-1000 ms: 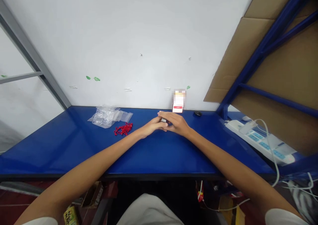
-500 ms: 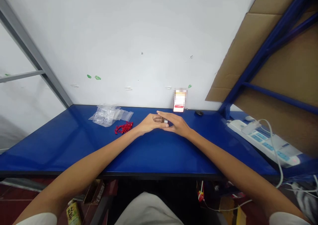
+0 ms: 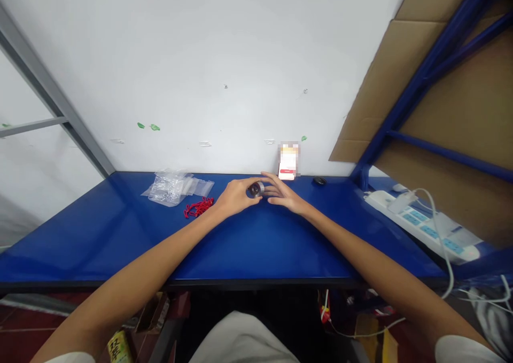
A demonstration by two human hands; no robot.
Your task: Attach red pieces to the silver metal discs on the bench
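Note:
Between the thumb and fingers of my left hand (image 3: 236, 196) is a small round, dark-centred piece with a silver rim (image 3: 256, 190), like a lens or a ring-shaped part; its exact kind is too small to tell. My right hand (image 3: 286, 196) is just to the right of it, fingers stretched and spread, fingertips close to the silver rim. Whether they touch it I cannot tell. Left of my left hand, a tangle of red cords (image 3: 199, 207) lies on the blue table (image 3: 248, 250).
Clear plastic bags (image 3: 172, 187) lie at the table's back left. A lit phone (image 3: 287, 165) leans against the wall. Right of it is a small black round object (image 3: 319, 181). A white power strip (image 3: 425, 226) with cables runs along the right side, beside a blue frame (image 3: 404, 95).
My right hand's fingers have opened and drawn slightly away from my left hand. The round piece has turned, so its dark centre now faces me. The view has shifted slightly.

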